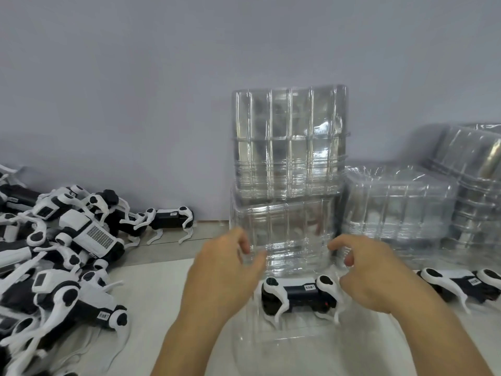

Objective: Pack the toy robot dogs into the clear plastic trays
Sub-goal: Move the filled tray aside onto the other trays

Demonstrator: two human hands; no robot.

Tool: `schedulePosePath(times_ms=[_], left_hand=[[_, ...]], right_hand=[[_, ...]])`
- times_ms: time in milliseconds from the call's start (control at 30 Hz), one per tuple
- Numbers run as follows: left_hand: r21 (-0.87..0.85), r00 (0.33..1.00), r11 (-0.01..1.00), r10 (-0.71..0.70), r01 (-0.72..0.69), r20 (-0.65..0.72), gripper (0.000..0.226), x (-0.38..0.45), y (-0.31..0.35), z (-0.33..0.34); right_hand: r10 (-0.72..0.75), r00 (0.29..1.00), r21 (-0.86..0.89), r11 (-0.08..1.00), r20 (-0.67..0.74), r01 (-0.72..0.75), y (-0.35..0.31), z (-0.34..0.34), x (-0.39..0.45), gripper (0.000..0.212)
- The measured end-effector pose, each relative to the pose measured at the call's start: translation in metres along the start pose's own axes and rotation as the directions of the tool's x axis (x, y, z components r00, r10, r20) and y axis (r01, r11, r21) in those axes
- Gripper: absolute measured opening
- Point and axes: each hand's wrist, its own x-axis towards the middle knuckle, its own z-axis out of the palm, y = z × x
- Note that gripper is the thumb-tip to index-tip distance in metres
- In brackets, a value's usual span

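Two hands, left hand and right hand, curl their fingers round a clear tray at centre frame, above one toy dog.

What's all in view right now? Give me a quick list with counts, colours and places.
Toy dog in tray: one, black and white, centre front, between the hands.
Open clear tray: one, transparent, under that dog; its upright half rises behind.
Tall tray stack: one, clear, centre against the wall.
Side tray stacks: several, clear, right.
Dog pile: many, black and white, left floor.
Standing dog: one, by the wall.
Dog on right: one, lying at right edge.
Left hand: on tray's left edge.
Right hand: on its right edge.
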Motion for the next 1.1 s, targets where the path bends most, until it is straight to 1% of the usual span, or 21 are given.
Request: schedulePosePath(times_ms=[33, 67, 133, 167, 200, 233, 333, 467, 533, 633, 700, 767, 867, 933, 1000, 1067, 1100], left_hand=[[0.053, 0.995, 0.994, -0.100, 0.100, 0.000, 0.030, 0.001, -0.003, -0.002], [0.102, 0.978, 0.976, -0.198, 0.192, 0.059, 0.034, 0.002, -0.004, -0.003], [0.161, 0.903, 0.941, -0.332, 0.297, 0.273, 0.043, 0.001, -0.006, -0.002], [0.149, 0.858, 0.934, -0.358, 0.326, 0.369, 0.045, -0.001, -0.005, 0.000], [0.121, 0.826, 0.931, -0.363, 0.346, 0.431, 0.044, -0.002, -0.004, 0.002], [0.094, 0.814, 0.930, -0.358, 0.356, 0.457, 0.040, -0.003, -0.002, 0.005], [0.061, 0.827, 0.935, -0.339, 0.350, 0.447, 0.029, -0.006, -0.002, 0.013], [-0.012, 0.847, 0.923, -0.347, 0.384, 0.403, 0.022, -0.007, -0.003, 0.013], [-0.053, 0.856, 0.914, -0.354, 0.401, 0.378, 0.023, -0.007, 0.000, 0.011], [-0.209, 0.848, 0.859, -0.370, 0.468, 0.380, 0.025, -0.007, 0.006, 0.007], [-0.283, 0.843, 0.819, -0.383, 0.499, 0.377, 0.027, -0.006, 0.012, 0.003], [-0.336, 0.851, 0.798, -0.382, 0.500, 0.361, 0.025, -0.007, 0.019, -0.001], [-0.447, 0.884, 0.765, -0.364, 0.464, 0.295, 0.021, -0.009, 0.030, 0.000], [-0.518, 0.899, 0.735, -0.341, 0.437, 0.274, 0.018, -0.012, 0.043, 0.004], [-0.584, 0.908, 0.695, -0.327, 0.419, 0.261, 0.014, -0.014, 0.058, 0.013], [-0.617, 0.924, 0.687, -0.297, 0.383, 0.242, 0.016, -0.013, 0.075, 0.026], [-0.620, 0.933, 0.696, -0.271, 0.361, 0.238, 0.018, -0.011, 0.083, 0.033]], right_hand=[[0.020, 1.000, -0.012, 1.000, -0.010, -0.020, 0.001, -0.001, 0.000, 0.061], [0.046, 0.999, -0.019, 0.999, -0.013, -0.047, 0.002, -0.002, 0.000, 0.060], [0.096, 0.995, -0.004, 0.995, -0.006, -0.096, 0.005, -0.005, 0.001, 0.059], [0.108, 0.994, 0.006, 0.994, 0.002, -0.108, 0.007, -0.006, 0.002, 0.059], [0.111, 0.994, 0.006, 0.994, 0.010, -0.111, 0.009, -0.006, 0.003, 0.059], [0.111, 0.994, -0.002, 0.994, 0.019, -0.111, 0.011, -0.007, 0.004, 0.059], [0.105, 0.994, -0.012, 0.994, 0.030, -0.105, 0.012, -0.007, 0.004, 0.058], [0.032, 0.999, 0.022, 0.999, 0.016, -0.032, 0.008, -0.005, 0.001, 0.054], [-0.015, 1.000, 0.018, 1.000, -0.009, 0.015, 0.006, -0.006, -0.001, 0.049], [-0.050, 0.996, 0.019, 0.998, -0.067, 0.052, 0.006, -0.014, -0.003, 0.048], [-0.061, 0.993, 0.069, 0.995, -0.101, 0.068, 0.008, -0.024, -0.005, 0.046], [-0.072, 0.989, 0.146, 0.985, -0.129, 0.091, 0.010, -0.035, -0.011, 0.043], [-0.092, 0.972, 0.206, 0.969, -0.215, 0.138, 0.015, -0.054, -0.021, 0.038], [-0.101, 0.947, 0.235, 0.956, -0.306, 0.178, 0.018, -0.068, -0.030, 0.034], [-0.105, 0.901, 0.253, 0.940, -0.420, 0.227, 0.022, -0.080, -0.037, 0.032], [-0.082, 0.824, 0.246, 0.934, -0.560, 0.260, 0.025, -0.090, -0.043, 0.029], [-0.055, 0.769, 0.255, 0.926, -0.637, 0.277, 0.027, -0.094, -0.045, 0.027]])
